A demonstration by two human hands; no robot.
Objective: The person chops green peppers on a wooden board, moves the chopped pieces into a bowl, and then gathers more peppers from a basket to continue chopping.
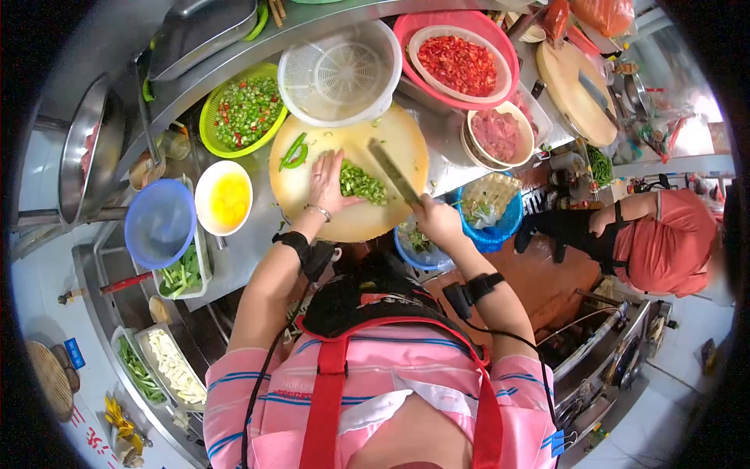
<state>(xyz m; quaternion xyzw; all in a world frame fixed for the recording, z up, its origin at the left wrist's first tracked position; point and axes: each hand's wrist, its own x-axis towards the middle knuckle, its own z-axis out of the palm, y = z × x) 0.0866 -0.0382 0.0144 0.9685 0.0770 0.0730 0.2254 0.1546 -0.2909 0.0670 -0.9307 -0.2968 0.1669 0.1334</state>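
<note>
On the round cutting board (312, 215), chopped green peppers (363, 185) lie in a pile. My left hand (326, 186) rests against the left side of that pile, fingers apart, holding nothing. My right hand (439, 223) grips the handle of a knife (394, 171), whose blade slants up and left over the board, to the right of the pile. Whole green peppers (294, 151) lie on the board's upper left. A white colander (341, 74) stands just behind the board, overlapping its rear edge.
Around the board are a yellow-green basket (207, 117) of chopped peppers, a bowl of eggs (223, 198), a blue bowl (160, 223), a pink basin (401, 35) with chopped red peppers and a meat bowl (500, 135). Another person (672, 238) is at the right.
</note>
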